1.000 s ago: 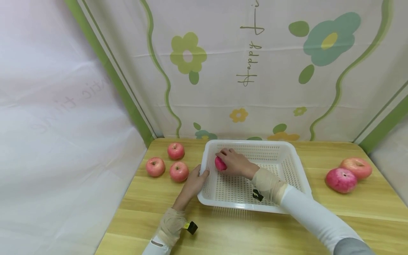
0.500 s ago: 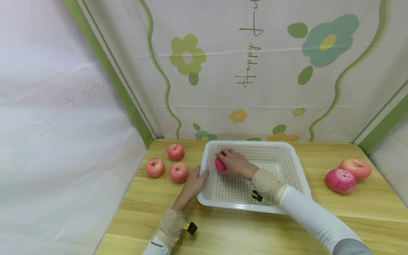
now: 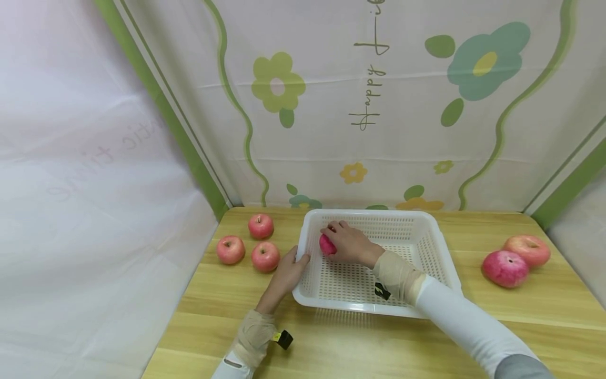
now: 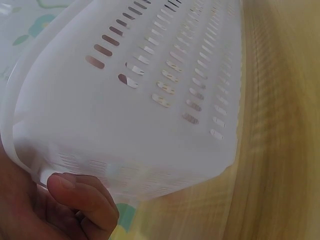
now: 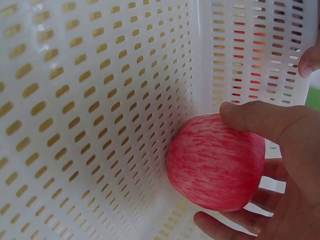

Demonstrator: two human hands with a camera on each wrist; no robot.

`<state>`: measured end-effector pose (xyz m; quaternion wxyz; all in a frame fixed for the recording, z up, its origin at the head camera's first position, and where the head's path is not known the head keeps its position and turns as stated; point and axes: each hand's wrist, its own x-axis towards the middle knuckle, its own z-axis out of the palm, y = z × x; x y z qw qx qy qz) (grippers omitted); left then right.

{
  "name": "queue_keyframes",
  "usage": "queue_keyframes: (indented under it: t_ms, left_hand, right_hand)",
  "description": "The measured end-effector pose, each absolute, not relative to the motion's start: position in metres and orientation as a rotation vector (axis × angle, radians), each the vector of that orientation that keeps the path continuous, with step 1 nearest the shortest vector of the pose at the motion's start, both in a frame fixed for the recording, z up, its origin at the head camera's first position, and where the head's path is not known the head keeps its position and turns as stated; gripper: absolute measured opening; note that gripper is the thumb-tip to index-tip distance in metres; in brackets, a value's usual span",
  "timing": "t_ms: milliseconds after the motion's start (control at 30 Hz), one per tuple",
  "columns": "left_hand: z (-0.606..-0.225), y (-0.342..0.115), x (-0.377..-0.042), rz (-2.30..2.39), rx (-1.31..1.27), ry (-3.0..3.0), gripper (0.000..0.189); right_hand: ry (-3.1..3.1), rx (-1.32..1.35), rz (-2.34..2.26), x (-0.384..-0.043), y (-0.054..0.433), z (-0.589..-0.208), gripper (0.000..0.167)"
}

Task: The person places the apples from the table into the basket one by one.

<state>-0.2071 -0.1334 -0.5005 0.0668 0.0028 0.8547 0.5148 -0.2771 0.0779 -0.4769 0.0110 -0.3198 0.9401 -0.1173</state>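
White, flower-printed fabric [image 3: 312, 137] with green bands [image 3: 162, 105] hangs behind the wooden table [image 3: 360, 347].

a white plastic basket [image 4: 90, 125] with rows of slots spans the view. at lower left, the left hand [image 4: 72, 202] grips its rim. wood-grain table [image 4: 280, 140] runs down the right; floral-printed cloth [image 4: 15, 25] shows at upper left.

From the head, the worktop [image 3: 360, 347] is viewed forward and down; the shared basket [image 3: 360, 306] is seen close, outside by the left wrist, inside by the right.
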Motion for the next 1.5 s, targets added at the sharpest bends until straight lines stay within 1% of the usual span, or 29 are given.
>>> queue_keyframes:
  t_ms: [233,633,833,1133,1500]
  left_hand:
    - [-0.502,-0.133,-0.207,1.546,0.01,2.573,0.045]
    - [-0.504,-0.134,-0.208,1.555,0.016,2.565,0.046]
    - [-0.505,-0.135,-0.209,1.573,0.022,2.548,0.047]
    - [-0.504,-0.137,-0.208,1.585,0.029,2.53,0.048]
    - [-0.505,-0.136,-0.206,1.592,0.038,2.52,0.048]
  right_hand:
    - [2.907,-0.981,-0.363,-0.276,0.079,-0.475,0.07]
    - [2.958,-1.039,-0.31,-0.272,0.081,-0.47,0.067]
    - [2.995,-1.101,-0.3,-0.268,0.087,-0.459,0.068]
    - [3.024,-1.114,-0.287,-0.258,0.1,-0.443,0.075]
    - [3.052,-1.119,-0.283,-0.248,0.12,-0.435,0.071]
